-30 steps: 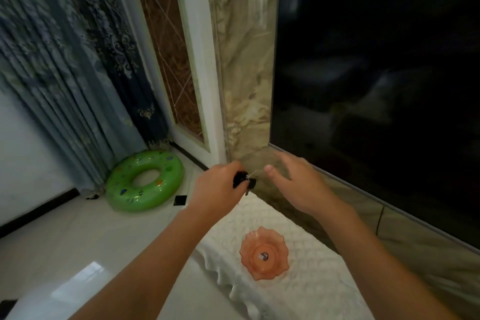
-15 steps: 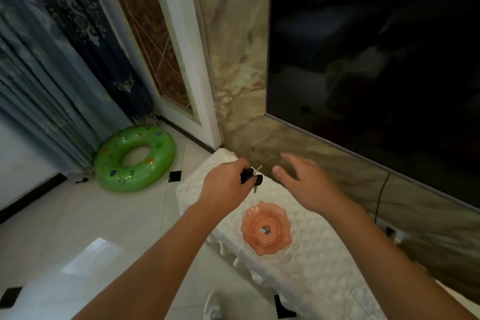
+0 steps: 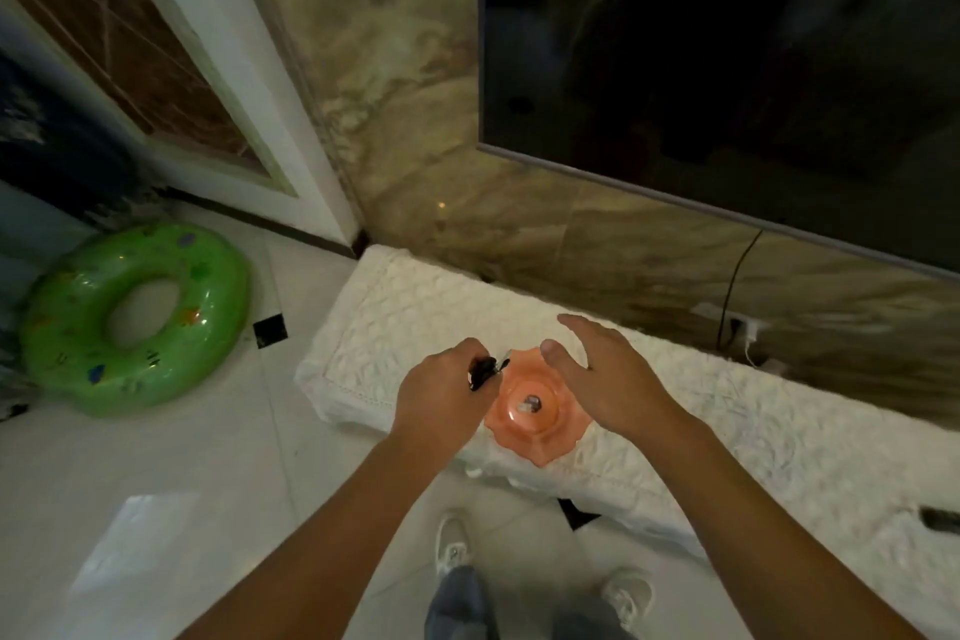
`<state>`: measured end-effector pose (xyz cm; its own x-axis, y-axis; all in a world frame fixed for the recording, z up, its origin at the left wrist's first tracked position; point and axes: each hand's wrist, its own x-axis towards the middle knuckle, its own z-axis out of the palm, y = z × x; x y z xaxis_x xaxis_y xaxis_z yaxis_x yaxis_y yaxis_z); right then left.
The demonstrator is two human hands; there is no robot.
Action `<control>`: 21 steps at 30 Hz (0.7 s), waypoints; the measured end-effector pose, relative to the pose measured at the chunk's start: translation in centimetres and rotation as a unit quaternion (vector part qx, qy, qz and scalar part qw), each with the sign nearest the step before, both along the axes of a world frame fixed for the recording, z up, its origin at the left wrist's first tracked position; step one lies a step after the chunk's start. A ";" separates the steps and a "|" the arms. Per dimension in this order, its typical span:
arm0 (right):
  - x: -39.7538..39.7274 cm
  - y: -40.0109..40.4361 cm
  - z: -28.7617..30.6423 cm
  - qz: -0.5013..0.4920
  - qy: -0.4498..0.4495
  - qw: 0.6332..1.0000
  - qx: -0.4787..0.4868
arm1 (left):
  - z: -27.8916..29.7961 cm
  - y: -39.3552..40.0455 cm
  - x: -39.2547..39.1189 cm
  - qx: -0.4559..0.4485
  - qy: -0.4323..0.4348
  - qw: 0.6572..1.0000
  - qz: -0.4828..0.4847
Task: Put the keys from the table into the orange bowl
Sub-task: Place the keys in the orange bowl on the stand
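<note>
Left hand (image 3: 441, 400) was closed around a dark key bunch with a black fob and a silvery metal bit (image 3: 485, 372), which stuck out past the knuckles. The keys were held above the left rim of the scalloped orange plastic bowl (image 3: 537, 437), apart from the bowl floor. Right hand (image 3: 605, 377) was empty with fingers spread, palm turned toward the keys, over the bowl's right side. A small object lay in the bowl's centre; too small to identify. The bowl sat near the front edge of the tabletop covered in white quilted cloth (image 3: 410, 312), toward its left end. Green inflatable swim ring (image 3: 62, 343) lay on the pale tiled floor (image 3: 182, 483), well apart from the tabletop's left end. Large dark wall screen (image 3: 727, 57) hung above the back edge.
</note>
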<state>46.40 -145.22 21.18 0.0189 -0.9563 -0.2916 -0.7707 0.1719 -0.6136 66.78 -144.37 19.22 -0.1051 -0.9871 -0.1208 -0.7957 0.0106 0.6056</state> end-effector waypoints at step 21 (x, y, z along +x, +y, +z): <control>-1.7 1.0 -28.2 -0.062 0.004 0.997 0.048 | -28.7 1.5 -6.0 0.051 0.033 0.998 0.010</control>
<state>44.67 -144.25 -6.97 -0.1006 -0.9186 -0.3821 -0.7445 0.3243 -0.5836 60.81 -142.84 -9.51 -0.0973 -0.9720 -0.2137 -0.7538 -0.0683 0.6535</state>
